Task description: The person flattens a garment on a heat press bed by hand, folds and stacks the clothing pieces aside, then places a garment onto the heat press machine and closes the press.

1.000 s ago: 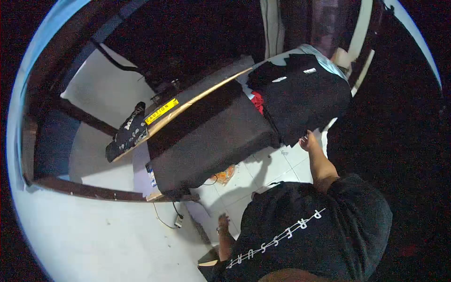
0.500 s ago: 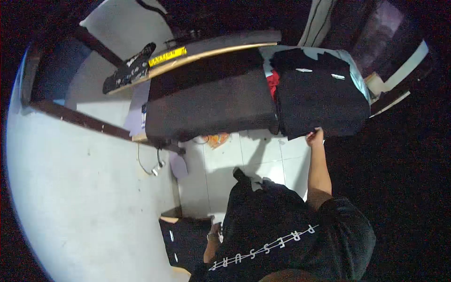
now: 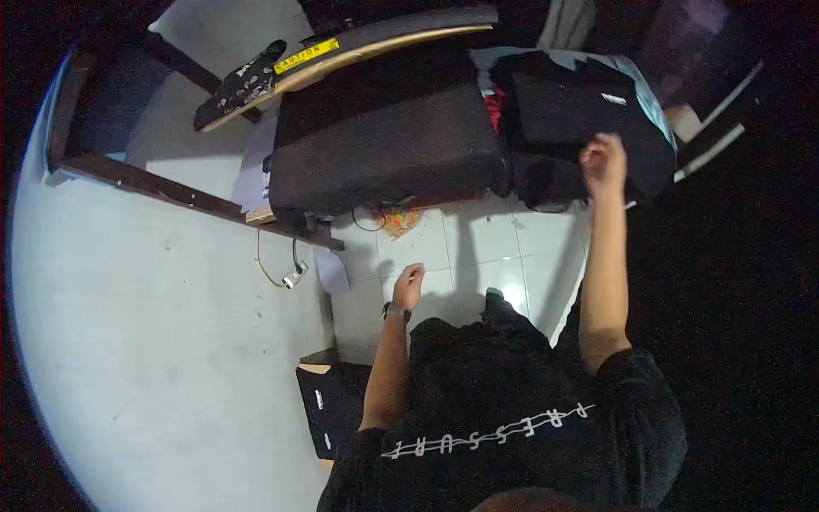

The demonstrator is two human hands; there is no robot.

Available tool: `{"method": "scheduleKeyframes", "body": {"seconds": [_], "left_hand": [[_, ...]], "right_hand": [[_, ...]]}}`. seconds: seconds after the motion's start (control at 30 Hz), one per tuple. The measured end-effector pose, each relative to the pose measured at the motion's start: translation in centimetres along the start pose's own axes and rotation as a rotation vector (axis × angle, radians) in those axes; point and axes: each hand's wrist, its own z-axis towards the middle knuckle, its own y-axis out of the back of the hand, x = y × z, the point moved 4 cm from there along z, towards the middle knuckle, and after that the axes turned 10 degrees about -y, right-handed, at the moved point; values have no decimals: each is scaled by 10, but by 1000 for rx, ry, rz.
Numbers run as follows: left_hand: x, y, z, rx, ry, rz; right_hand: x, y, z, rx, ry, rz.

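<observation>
My right hand [image 3: 604, 162] is over the black folded cloth [image 3: 563, 111] at the right end of the table. Its fingers are bent and blurred, and I cannot make out whether they touch the cloth. A white label [image 3: 613, 99] shows on the cloth's upper right part. Above the tiled floor my left hand [image 3: 409, 287] hangs with nothing in it, fingers loosely stretched, a dark watch [image 3: 397, 312] on the wrist. Lower left, near my left elbow, lies another black piece [image 3: 341, 397] with white labels, partly hidden by my arm and shirt.
A dark-covered bench surface [image 3: 384, 136] spans the middle. Behind it runs a wood-edged shelf with a yellow caution strip [image 3: 307, 56]. Red cloth [image 3: 494, 111] shows beside the black cloth. A power socket [image 3: 295, 275] on a cord and an orange packet [image 3: 399, 222] are lower down.
My right hand has left the cloth's near edge and moved up over it; the cloth's front has shifted and one label no longer shows. My left hand has risen from the lower black piece.
</observation>
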Motion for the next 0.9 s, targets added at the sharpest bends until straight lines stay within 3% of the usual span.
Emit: {"method": "scheduleKeyframes", "body": {"seconds": [0.03, 0.07, 0.13, 0.2, 0.23, 0.3, 0.4, 0.47, 0.53, 0.63, 0.67, 0.73, 0.77, 0.83, 0.9], "left_hand": [[8, -11, 2, 62, 3, -5], [23, -21, 4, 125, 5, -7], [20, -21, 0, 238, 22, 52], [31, -12, -25, 314, 37, 156], [57, -3, -35, 345, 42, 203], [114, 22, -63, 416, 195, 134], [161, 66, -124, 512, 160, 414], [236, 92, -139, 771, 268, 426], [314, 80, -143, 832, 246, 372], [265, 91, -155, 531, 348, 257], [244, 87, -145, 459, 313, 242], [191, 67, -112, 380, 177, 316], [160, 56, -92, 349, 100, 376], [96, 29, -59, 247, 158, 268], [74, -12, -11, 271, 47, 211]], "right_hand": [[-34, 31, -1, 18, -125, 18], [-69, 56, -19, -212, -358, 254], [-138, 121, -78, -243, -399, 53], [-229, 241, -132, -422, -678, 63], [-254, 268, -175, -719, -725, 169], [-305, 346, -235, -913, -823, 325], [-284, 406, -331, -519, -936, -731], [-278, 463, -386, -564, -1089, -883], [-240, 448, -398, -665, -1064, -987], [-277, 583, -424, -21, -799, -376], [-265, 561, -407, -271, -921, -753], [-250, 523, -364, -554, -1000, -680], [-244, 508, -329, -629, -919, -637], [-228, 470, -287, -770, -798, -570], [-195, 413, -203, -795, -696, -565]]}}
